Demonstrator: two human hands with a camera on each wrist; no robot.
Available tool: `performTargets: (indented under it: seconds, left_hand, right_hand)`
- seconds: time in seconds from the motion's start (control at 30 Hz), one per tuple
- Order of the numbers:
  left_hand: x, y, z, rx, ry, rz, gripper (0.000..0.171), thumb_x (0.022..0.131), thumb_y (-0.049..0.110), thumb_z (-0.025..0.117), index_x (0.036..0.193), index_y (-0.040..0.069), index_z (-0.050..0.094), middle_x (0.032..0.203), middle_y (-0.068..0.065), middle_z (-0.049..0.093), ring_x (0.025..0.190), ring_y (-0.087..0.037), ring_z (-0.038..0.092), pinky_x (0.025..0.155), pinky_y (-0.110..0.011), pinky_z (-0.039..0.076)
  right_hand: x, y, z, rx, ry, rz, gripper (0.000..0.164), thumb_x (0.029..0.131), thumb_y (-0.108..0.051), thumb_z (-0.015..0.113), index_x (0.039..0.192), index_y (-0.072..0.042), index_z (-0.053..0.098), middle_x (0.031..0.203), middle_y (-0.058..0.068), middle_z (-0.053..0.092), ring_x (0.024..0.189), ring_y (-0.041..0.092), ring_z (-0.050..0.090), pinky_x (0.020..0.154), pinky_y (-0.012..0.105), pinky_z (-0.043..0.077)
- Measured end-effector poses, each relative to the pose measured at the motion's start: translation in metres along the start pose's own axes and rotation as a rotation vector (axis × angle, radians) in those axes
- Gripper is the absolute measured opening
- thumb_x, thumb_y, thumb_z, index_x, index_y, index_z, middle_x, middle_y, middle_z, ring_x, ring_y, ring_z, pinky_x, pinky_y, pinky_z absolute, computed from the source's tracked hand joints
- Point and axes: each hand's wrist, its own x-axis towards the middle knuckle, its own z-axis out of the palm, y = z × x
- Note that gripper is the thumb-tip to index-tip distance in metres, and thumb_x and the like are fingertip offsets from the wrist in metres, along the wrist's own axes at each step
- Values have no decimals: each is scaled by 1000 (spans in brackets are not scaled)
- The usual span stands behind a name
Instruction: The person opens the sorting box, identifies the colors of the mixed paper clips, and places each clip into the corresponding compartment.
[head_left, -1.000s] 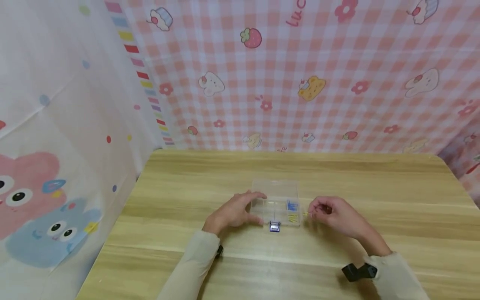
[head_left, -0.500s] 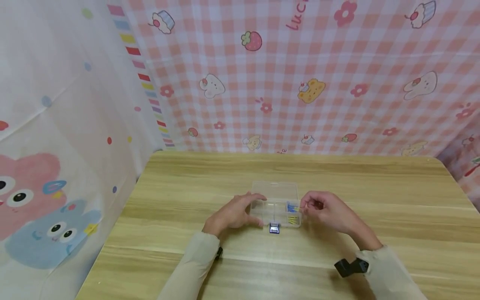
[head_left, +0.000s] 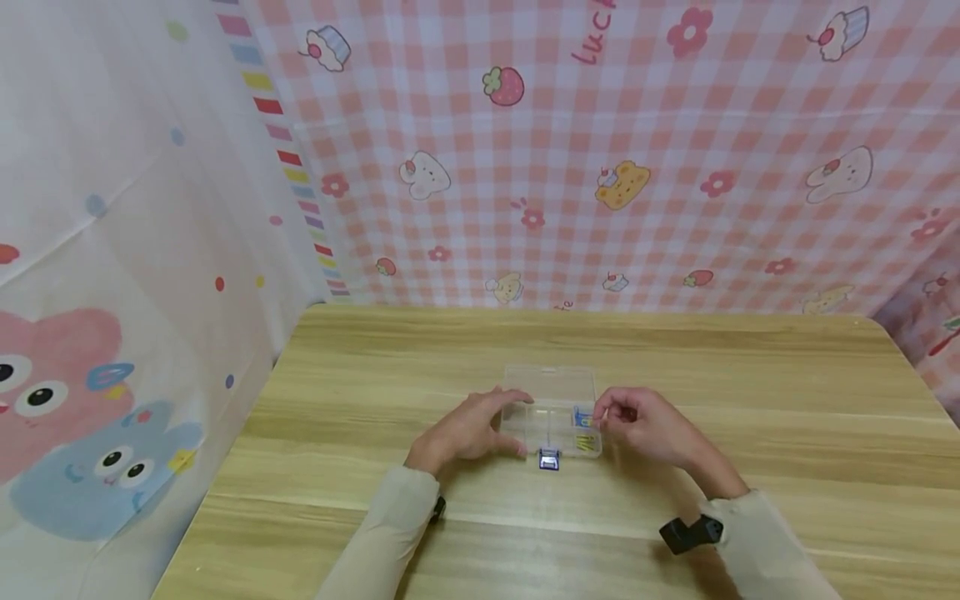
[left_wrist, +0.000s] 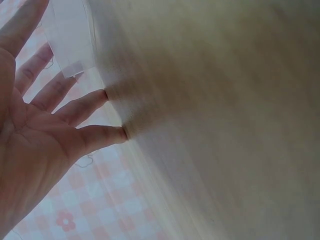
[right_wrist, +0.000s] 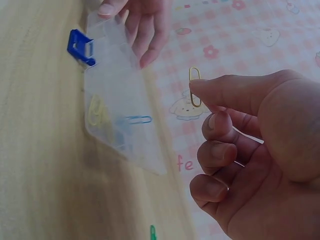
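Note:
A clear plastic compartment box (head_left: pixel 536 422) with its lid (head_left: pixel 551 382) raised at the back and a blue latch (head_left: pixel 549 458) at the front lies on the table. My left hand (head_left: pixel 468 425) grips its left end between thumb and index finger; the other fingers are spread, as the left wrist view shows. Between thumb and index finger, my right hand (head_left: pixel 641 421) pinches a yellow paper clip (right_wrist: pixel 193 101) at the box's right side, near the compartment of blue paper clips (head_left: pixel 582 415). Yellow paper clips (head_left: pixel 586 442) lie in the front right compartment.
The wooden table (head_left: pixel 375 358) runs back to a pink checked cloth (head_left: pixel 570 125), with a white patterned cloth (head_left: pixel 150 233) on the left. Part of a small green item (right_wrist: pixel 153 233) shows at the bottom of the right wrist view.
My right hand has moved left with the yellow paper clip, from beside the box to the edge of its right compartments. The left hand has stayed on the box.

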Motion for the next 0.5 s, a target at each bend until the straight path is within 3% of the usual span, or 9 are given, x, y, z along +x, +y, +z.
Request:
performTargets:
  seconds: [0.27,0.5]
  left_hand:
    - [-1,2,-1,-6,1,-5,68,82,32,81,143,26,51,150,-4,48,135,-24,46,112,-46,39]
    - [0,1,-1,-3,4,-11,68,82,33,81,143,26,52,149,-3,49,133,-22,47,112,-45,40]
  right_hand:
    - [1,8,5,49,-23,44,13,89,6,59,91,-6,65,74,3,52,67,13,48,55,21,40]
    - [2,15,10,22,-29,30,16,89,7,58,90,-6,65,75,1,53,67,13,49,56,20,41]
